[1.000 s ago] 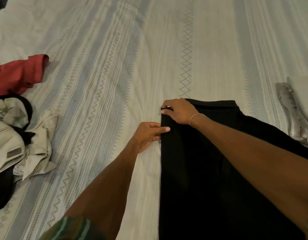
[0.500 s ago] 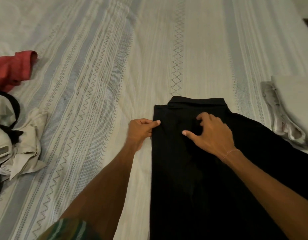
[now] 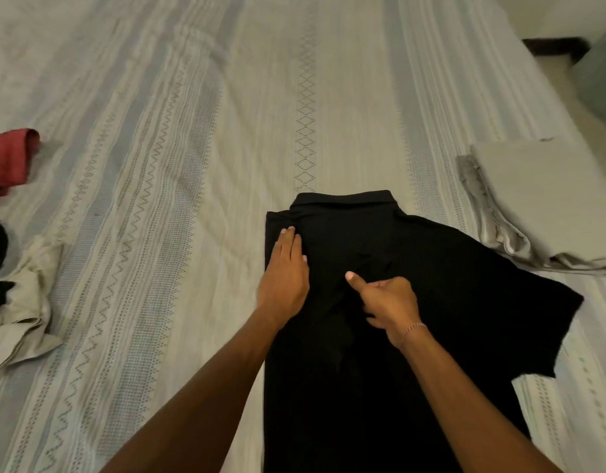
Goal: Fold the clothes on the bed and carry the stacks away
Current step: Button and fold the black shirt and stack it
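Black collared shirt [image 3: 414, 302] part-folded on the bed [image 3: 192, 165], both my hands on it.

I judge the task well short of done: the shirt's left side is folded in to a straight edge, its right sleeve spreads out unfolded; a folded pale stack [image 3: 547, 203] waits at the right, while a red garment [image 3: 8, 158] and a crumpled cream pile [image 3: 18, 302] at the left remain unfolded; nothing looks carried away yet. The shirt lies flat in front of me, collar pointing away, long axis running from me toward the far side of the bed. My left hand [image 3: 286, 271] presses flat, fingers straight; my right hand [image 3: 390, 302] has its grip curled, thumb out, seemingly pinching cloth.
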Demonstrator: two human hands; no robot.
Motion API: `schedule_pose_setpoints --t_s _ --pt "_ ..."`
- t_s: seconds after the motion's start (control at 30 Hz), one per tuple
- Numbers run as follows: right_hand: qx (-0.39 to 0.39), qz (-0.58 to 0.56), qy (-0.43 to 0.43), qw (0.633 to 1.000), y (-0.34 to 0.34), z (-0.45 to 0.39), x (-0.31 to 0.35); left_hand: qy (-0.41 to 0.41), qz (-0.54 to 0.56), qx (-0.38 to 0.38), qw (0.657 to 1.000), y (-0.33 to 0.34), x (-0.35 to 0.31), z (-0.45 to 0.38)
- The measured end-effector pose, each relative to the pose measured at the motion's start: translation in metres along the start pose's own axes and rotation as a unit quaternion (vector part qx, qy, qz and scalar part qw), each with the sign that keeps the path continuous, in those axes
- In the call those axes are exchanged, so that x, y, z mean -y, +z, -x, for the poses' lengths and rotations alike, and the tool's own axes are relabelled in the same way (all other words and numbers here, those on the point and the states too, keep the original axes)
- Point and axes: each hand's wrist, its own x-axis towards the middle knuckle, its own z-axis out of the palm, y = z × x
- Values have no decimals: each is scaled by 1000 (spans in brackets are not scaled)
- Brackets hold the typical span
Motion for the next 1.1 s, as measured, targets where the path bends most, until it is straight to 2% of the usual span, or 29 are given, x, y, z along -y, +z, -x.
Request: schedule_pose_setpoints --t_s 0.1,0.23,0.3,0.4,0.5,0.63,0.77,0.9,0.93,1.0,1.1 --pt "3 1 25 1000 10 8 -3 17 -22 -10 1000 5 1 0" --pt "34 -53 62 996 12 14 -7 11 -65 -5 998 6 3 -2" --pt "35 -73 12 997 9 8 -7 7 -71 1 997 7 5 -3" --pt "23 -30 -105 994 3 10 -10 12 -56 -4 998 9 7 -3" --pt "70 -20 -122 990 -3 8 -16 11 -58 -12 998 10 8 -3" --pt "78 127 -131 980 -17 -1 -28 -23 -77 -17 997 4 10 -8" --pt "10 175 -154 972 -10 -8 -38 -36 -113 -9 993 6 10 -10" --pt "-209 230 -168 936 -5 1 -42 -42 -137 5 990 7 9 -12" --pt "-240 228 -173 928 -4 4 -44 -41 -137 11 990 5 9 -12" --pt "-245 232 -157 928 0 10 -45 -33 -138 11 990 2 7 -9" --pt "-164 215 -56 961 0 14 -34 10 -145 -23 989 -1 5 6"
